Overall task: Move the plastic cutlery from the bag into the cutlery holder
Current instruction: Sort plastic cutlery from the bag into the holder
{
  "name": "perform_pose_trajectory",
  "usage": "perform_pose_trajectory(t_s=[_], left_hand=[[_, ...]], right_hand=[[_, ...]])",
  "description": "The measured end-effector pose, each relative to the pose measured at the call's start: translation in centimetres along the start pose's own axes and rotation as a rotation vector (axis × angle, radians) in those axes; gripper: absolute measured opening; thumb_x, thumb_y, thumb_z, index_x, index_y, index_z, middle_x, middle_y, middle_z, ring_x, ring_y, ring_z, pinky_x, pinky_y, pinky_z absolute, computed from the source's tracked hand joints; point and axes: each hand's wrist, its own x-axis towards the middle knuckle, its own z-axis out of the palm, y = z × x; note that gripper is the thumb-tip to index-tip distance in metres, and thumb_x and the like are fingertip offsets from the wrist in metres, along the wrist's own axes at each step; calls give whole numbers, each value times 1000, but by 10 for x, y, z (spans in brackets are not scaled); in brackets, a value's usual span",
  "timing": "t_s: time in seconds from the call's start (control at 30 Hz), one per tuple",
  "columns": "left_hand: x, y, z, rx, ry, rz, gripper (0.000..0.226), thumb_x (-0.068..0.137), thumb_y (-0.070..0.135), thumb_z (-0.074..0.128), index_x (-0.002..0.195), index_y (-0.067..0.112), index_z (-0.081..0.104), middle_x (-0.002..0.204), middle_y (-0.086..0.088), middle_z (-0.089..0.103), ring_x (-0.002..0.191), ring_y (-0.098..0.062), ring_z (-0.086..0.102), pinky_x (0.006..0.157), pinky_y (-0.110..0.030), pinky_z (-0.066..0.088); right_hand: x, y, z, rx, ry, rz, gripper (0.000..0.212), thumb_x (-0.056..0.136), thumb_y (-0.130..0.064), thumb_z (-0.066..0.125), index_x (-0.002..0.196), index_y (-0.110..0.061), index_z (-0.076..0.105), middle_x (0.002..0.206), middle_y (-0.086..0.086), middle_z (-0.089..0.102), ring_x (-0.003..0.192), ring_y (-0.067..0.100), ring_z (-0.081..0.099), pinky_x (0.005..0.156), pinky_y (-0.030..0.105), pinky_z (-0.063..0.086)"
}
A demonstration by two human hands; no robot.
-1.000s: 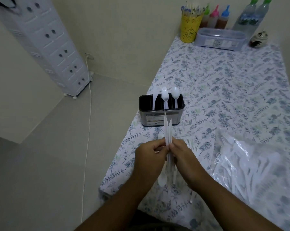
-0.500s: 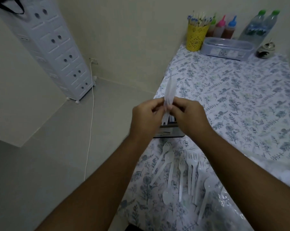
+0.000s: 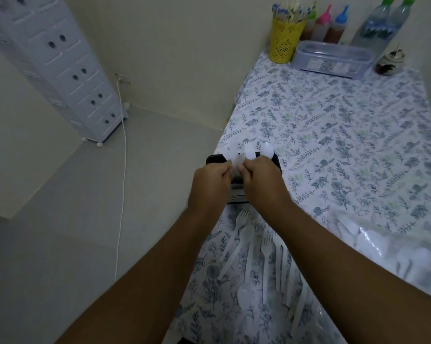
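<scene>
A dark cutlery holder [image 3: 215, 159] stands at the table's left edge, mostly hidden behind my hands. A white plastic fork [image 3: 248, 150] and spoon [image 3: 267, 149] stick up out of it. My left hand [image 3: 210, 184] and my right hand [image 3: 262, 181] are together right over the holder, both pinching a small bundle of white plastic knives [image 3: 237, 161] whose lower ends go down into it. Several white forks and spoons [image 3: 264, 254] lie loose on the cloth under my forearms. The clear plastic bag [image 3: 393, 254] with more cutlery lies at the right.
A blue floral tablecloth [image 3: 345, 135] covers the table. At the far end stand a yellow cup of sticks [image 3: 285, 38], sauce bottles [image 3: 329, 23], a grey lidded box [image 3: 332, 59], water bottles [image 3: 380, 26] and a small jar [image 3: 390, 62]. A white drawer tower [image 3: 58, 68] stands left on the floor.
Both hands carried the bundle of knives from near my body up and forward, then down onto the holder. The knives now sit low in the holder instead of standing tall above my fingers.
</scene>
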Motion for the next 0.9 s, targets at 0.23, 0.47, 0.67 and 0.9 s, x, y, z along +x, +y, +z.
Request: perform_pose_trajectory(t_s=[0.23, 0.47, 0.67, 0.9], left_hand=[[-7, 8, -16, 57, 79, 34, 15, 92, 8, 64, 93, 0, 76, 86, -14, 74, 76, -26, 68, 73, -39, 57], [-95, -9, 3, 15, -218, -266, 11, 92, 18, 65, 98, 11, 72, 85, 0, 68, 78, -14, 64, 70, -23, 50], [-155, -29, 40, 146, -414, -470, 21, 89, 30, 70, 98, 14, 60, 97, -1, 56, 89, -19, 57, 77, -30, 50], [-166, -26, 30, 46, -294, -455, 11, 92, 21, 69, 89, 11, 64, 80, 1, 62, 74, -14, 59, 65, -18, 47]], right_hand=[[-15, -2, -21, 6, 60, -25, 29, 101, -18, 59, 98, 7, 73, 81, 19, 67, 76, 32, 62, 64, 32, 39], [-74, 22, -33, 5, 15, 68, 29, 103, -23, 57, 122, -9, 73, 94, 5, 62, 87, 14, 51, 76, 22, 35], [-147, 47, -27, 77, -104, 227, 23, 101, -16, 60, 105, -3, 79, 74, -5, 63, 73, 12, 60, 66, -2, 36], [-192, 70, -13, 154, -202, 437, 26, 102, -21, 58, 116, -11, 77, 102, 0, 75, 90, 14, 64, 77, 18, 43]])
